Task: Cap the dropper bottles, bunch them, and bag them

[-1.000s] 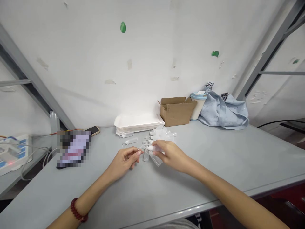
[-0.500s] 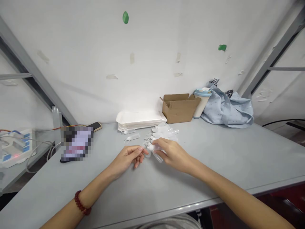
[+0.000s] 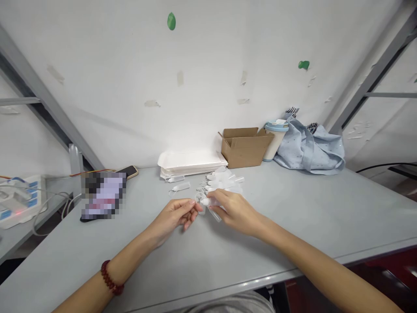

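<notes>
Little clear plastic bottle (image 3: 206, 201) is right in the right hand (image 3: 239, 211), white cap end poking out toward the left hand (image 3: 177, 215). Right's got it pinched between thumb and fingers. Left has thumb and index pressed together on what looks like the thin cord (image 3: 197, 196) by the cap, other fingers loosely curled. Just behind: a heap of similar bottles (image 3: 224, 176) on the gray tabletop (image 3: 286, 200), then an open cardboard box (image 3: 244, 153).
</notes>
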Motion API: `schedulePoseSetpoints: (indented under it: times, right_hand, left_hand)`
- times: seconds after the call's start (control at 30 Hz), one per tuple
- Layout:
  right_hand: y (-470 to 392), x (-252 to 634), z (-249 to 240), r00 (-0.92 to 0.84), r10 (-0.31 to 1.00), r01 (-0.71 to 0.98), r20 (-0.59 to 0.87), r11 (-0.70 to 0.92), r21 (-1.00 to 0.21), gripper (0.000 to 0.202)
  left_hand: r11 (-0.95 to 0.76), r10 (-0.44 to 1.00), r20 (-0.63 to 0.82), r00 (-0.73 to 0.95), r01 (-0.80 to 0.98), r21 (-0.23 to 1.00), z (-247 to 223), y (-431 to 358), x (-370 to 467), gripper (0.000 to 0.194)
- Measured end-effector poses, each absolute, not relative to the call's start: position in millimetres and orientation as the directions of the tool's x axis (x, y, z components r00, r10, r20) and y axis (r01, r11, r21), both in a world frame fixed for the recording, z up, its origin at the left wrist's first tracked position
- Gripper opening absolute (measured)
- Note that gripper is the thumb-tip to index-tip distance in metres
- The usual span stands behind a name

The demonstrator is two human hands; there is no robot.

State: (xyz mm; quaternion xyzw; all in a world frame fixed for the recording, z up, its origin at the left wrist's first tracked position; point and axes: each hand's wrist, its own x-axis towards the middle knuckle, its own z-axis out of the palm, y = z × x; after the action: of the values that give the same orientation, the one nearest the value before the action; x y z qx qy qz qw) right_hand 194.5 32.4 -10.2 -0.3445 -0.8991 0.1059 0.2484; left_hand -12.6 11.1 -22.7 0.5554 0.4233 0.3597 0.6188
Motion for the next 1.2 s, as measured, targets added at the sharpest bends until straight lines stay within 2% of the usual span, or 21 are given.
schedulePoseSetpoints:
  times: [0.3, 1.2]
  right_hand:
    - [31.7, 194.8, -10.8, -0.644, 0.663, 0.56, 0.381, 0.748, -0.357, 0.024]
    - [30.4, 194.0, -9.2, -0.655, 0.667, 0.565, 0.356, 0.745, -0.355, 0.025]
  left_hand:
    - [0.163, 0.929, -0.133, 0.346, -0.059, 0.985, -19.3, 11.9, -11.4, 0.032]
    - [0.189, 0.919, -0.152, 0.363, -0.07, 0.979, -19.8, 10.1, -11.1, 0.032]
